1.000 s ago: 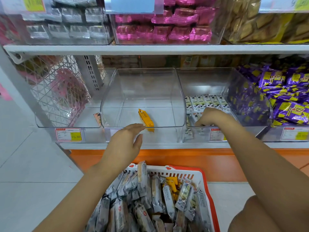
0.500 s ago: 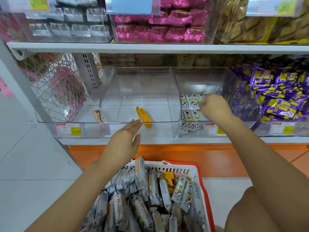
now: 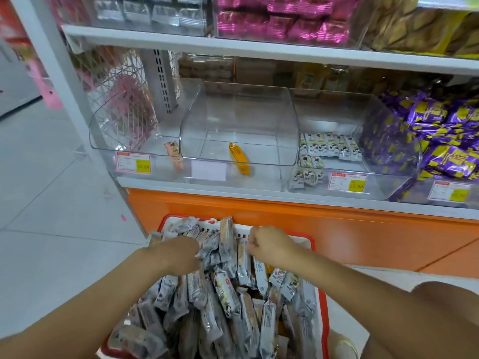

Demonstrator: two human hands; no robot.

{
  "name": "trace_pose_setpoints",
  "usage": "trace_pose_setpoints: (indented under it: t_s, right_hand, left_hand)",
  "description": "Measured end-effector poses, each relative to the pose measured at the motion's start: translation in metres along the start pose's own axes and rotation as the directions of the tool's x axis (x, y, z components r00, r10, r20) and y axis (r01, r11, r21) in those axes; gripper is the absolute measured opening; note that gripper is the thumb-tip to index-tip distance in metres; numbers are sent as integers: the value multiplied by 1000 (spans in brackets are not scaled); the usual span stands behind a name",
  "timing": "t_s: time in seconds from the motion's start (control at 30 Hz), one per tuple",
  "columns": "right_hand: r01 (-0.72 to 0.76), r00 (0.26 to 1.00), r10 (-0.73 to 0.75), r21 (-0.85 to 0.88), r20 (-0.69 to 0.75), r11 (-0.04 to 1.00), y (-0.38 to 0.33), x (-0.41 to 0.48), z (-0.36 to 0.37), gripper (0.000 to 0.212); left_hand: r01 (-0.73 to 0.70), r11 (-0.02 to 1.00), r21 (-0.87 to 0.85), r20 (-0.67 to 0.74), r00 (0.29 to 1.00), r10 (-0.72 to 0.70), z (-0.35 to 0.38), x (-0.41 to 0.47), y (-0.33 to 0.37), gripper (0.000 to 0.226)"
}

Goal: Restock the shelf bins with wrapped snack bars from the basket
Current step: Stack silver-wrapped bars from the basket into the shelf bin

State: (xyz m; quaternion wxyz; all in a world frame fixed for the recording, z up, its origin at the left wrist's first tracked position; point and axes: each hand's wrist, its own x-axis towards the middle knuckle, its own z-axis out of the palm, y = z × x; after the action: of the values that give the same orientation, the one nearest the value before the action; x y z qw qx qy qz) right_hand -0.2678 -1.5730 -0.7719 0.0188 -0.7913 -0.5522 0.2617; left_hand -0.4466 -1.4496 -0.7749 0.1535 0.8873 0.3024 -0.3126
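gripping snack bars [image 3: 225,291] w/ r hand [image 3: 269,244] fingers [image 3: 253,248]; l hand [image 3: 178,255] prob. same.

Head view, looking down, basket [image 3: 320,257] close, shelf bins [image 3: 241,120] ahead

At the bottom of the frame a red basket [image 3: 312,245] is heaped with grey-wrapped snack bars [image 3: 225,290]. The left hand [image 3: 178,255] and right hand [image 3: 269,244] both reach into its far end, fingers curled among the wrappers, their grip hidden. In the middle of the frame, the centre clear bin [image 3: 241,107] holds one yellow bar [image 3: 239,158]. The bin to its right [image 3: 337,112] holds small black-and-white packets [image 3: 329,146]. Purple packets [image 3: 440,141] fill the right edge.
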Motion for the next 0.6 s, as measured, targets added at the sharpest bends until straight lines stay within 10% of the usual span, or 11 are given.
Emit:
trace_pose_setpoints:
  t_s: [0.2,0.27,0.6]
  right_hand:
    - [-332,943,259,561,207,758,-26,38,46,21]
    - [-374,924,314,674,216,637,-33,50,54,48]
    - [-460,881,335,774,335,434,-39,74,61,69]
  left_hand:
    - [-25,999,-46,138,990,31,20,1,4,38]
    - [-28,999,-19,150,988,31,20,0,8,36]
    - [-29,1000,8,242,970,26,13,0,13,36]
